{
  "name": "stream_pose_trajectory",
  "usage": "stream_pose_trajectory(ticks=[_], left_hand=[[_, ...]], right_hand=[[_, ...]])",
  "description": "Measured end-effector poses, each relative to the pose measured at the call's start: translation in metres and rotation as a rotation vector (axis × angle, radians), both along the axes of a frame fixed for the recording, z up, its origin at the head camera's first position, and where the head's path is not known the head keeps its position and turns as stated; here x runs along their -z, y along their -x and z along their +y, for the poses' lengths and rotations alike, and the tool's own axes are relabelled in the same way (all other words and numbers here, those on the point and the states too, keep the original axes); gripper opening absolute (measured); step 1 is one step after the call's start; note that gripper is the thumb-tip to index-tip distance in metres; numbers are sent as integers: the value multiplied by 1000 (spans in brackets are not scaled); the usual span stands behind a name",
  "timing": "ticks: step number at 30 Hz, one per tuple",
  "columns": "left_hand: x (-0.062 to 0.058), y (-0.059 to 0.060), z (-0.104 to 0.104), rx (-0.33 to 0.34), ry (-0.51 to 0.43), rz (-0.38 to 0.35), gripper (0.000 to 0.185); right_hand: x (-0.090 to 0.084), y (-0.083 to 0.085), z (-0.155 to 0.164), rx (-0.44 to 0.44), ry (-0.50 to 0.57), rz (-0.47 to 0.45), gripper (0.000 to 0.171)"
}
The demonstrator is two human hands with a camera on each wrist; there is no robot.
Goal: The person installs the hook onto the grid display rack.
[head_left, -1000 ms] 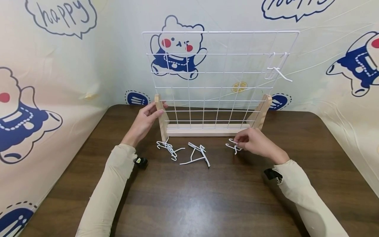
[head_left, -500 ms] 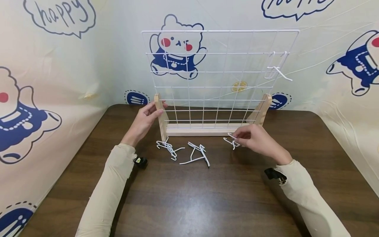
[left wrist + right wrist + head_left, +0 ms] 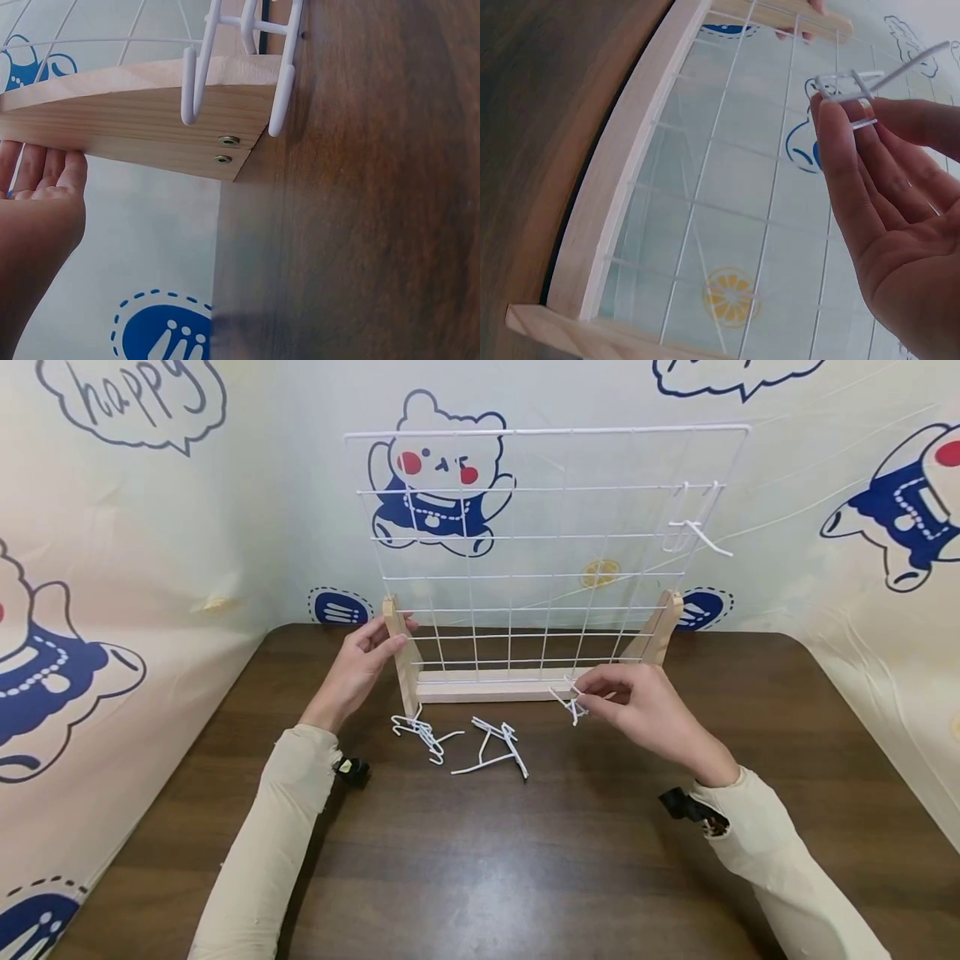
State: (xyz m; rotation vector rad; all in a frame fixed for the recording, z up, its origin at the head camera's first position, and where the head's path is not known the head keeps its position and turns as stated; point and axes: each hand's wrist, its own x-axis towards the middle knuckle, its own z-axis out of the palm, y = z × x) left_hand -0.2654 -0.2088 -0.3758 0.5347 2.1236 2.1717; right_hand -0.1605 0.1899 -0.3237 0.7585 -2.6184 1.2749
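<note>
My left hand [image 3: 356,668] holds the left wooden upright [image 3: 408,681] of a stand, thumb in front and fingertips behind. Its fingers [image 3: 73,171] lie along the upright's edge in the left wrist view. A white wire grid panel [image 3: 547,432] stands in the wooden frame, tilted back. Between thumb and fingers my right hand [image 3: 637,710] pinches a small white wire hook [image 3: 911,66], raised in front of the base bar's right half. The hook's straight prong points away from the palm in the right wrist view.
One white hook [image 3: 708,538] hangs near the grid's upper right corner. On the brown table [image 3: 480,860], loose white hooks lie in a left pile [image 3: 427,737] and a middle pile [image 3: 516,747]. Behind stands a cartoon-printed cloth backdrop [image 3: 285,510].
My right hand has lifted the hook off the table and carried it left, towards the grid. The left hand stays on the upright. The head view has shifted slightly.
</note>
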Motion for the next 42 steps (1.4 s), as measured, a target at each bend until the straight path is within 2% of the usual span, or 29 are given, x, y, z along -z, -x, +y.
stream_pose_trajectory(ticks=[9,19,22,27,30,34,37,42], left_hand=[[2,1,1,6,-23,4,47],[3,1,0,-1,-47,-3,47],[2,1,0,2,-29,-2,49],[-14,-11,3,8,12,-10,50],[-19,-17,5,3,18,-13,50],[-19,-17,4,5,4,-14,51],[-12,-11,2,3,-2,-18,50],[-2,-1,-1,4,-2,-20,50]], right_hand=[[-9,-2,-11,34,113,77,10],[-24,2,-21,42,329,57,11],[-27,3,-22,46,393,58,12],[-33,5,-23,57,458,60,13],[-37,6,-25,65,502,43,15],[-45,9,-29,25,642,-22,17],[-51,11,-31,-25,750,-60,21],[-58,11,-33,-41,825,-89,22]])
